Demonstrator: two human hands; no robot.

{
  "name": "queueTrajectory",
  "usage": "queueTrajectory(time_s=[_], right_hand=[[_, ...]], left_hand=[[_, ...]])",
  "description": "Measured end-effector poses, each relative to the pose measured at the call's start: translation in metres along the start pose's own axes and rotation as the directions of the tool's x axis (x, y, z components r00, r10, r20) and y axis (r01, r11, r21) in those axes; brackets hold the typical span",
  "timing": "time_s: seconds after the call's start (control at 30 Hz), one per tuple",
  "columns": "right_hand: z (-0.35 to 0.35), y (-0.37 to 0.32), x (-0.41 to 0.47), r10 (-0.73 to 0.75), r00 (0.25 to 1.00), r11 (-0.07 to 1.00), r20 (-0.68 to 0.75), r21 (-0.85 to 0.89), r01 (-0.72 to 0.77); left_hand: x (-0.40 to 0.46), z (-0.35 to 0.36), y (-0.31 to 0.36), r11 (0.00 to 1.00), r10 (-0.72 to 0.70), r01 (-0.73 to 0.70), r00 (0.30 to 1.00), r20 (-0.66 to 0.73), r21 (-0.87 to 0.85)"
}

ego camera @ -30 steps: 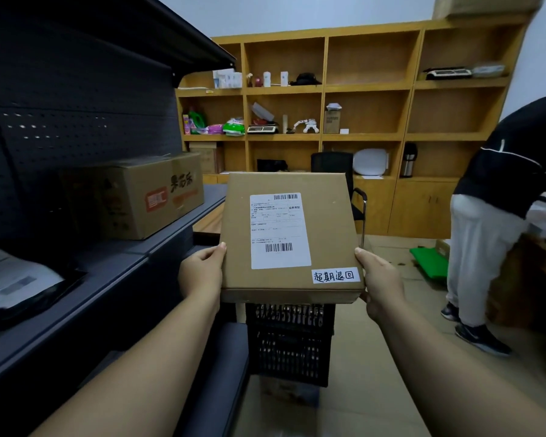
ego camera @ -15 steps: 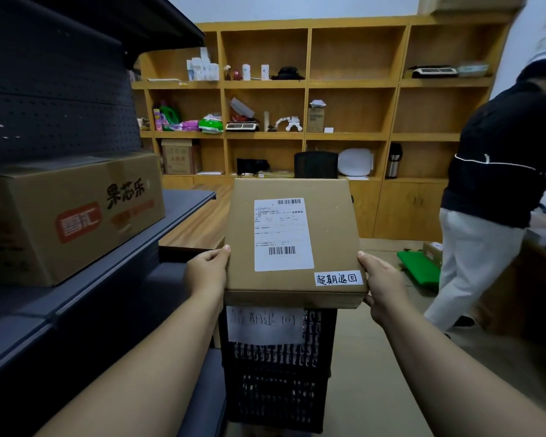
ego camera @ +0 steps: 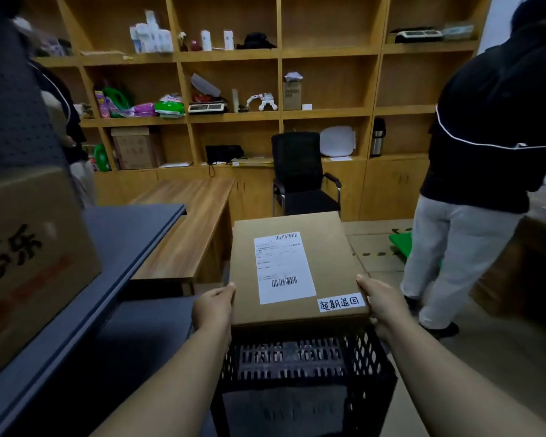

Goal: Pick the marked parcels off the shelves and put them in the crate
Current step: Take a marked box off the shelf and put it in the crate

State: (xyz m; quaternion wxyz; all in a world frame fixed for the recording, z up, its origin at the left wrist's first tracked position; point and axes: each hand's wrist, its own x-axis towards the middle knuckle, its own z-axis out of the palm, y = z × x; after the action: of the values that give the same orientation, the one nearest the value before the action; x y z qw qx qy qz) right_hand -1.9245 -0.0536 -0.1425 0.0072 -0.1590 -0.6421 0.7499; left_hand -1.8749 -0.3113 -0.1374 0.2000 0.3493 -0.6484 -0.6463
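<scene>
A flat brown cardboard parcel (ego camera: pixel 325 247) with a white shipping label and a small handwritten white sticker at its near right corner is held level between both hands. My left hand (ego camera: pixel 213 307) grips its left edge and my right hand (ego camera: pixel 383 305) grips its right edge. Directly below it stands a black slatted plastic crate (ego camera: pixel 300 373) on the floor; the parcel hangs just above the crate's far rim. The crate's inside looks dark and I cannot tell what lies in it.
A dark metal shelf (ego camera: pixel 117 247) runs along the left with a large brown carton (ego camera: pixel 29 260) on it. A wooden desk (ego camera: pixel 189 228) and a black chair (ego camera: pixel 300 175) stand ahead. One person (ego camera: pixel 486 152) stands at right, another at far left.
I have stepped closer to the crate and the parcel has come down from chest height to just above its opening. The view has tilted downward.
</scene>
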Motion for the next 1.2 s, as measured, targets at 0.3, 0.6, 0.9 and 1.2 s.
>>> queueTrajectory(time_s=[0.3, 0.6, 0.9, 1.2], right_hand=[[0.020, 0.044, 0.061, 0.133, 0.986, 0.980, -0.101, -0.133, -0.146], [0.036, 0.074, 0.105, 0.206, 0.968, 0.900, -0.145, -0.361, -0.245], [0.055, 0.103, 0.140, 0.261, 0.927, 0.854, -0.269, -0.384, -0.352], [0.066, 0.148, 0.173, 0.278, 0.928, 0.855, -0.248, -0.376, -0.357]], left_hand=[[0.055, 0.030, -0.037, 0.989, -0.113, 0.112, 0.994, -0.003, 0.101], [0.083, 0.064, -0.065, 0.974, -0.154, 0.159, 0.987, -0.046, 0.161], [0.103, 0.094, -0.097, 0.946, -0.251, 0.264, 0.964, -0.089, 0.187], [0.132, 0.116, -0.132, 0.920, -0.333, 0.354, 0.932, -0.141, 0.165]])
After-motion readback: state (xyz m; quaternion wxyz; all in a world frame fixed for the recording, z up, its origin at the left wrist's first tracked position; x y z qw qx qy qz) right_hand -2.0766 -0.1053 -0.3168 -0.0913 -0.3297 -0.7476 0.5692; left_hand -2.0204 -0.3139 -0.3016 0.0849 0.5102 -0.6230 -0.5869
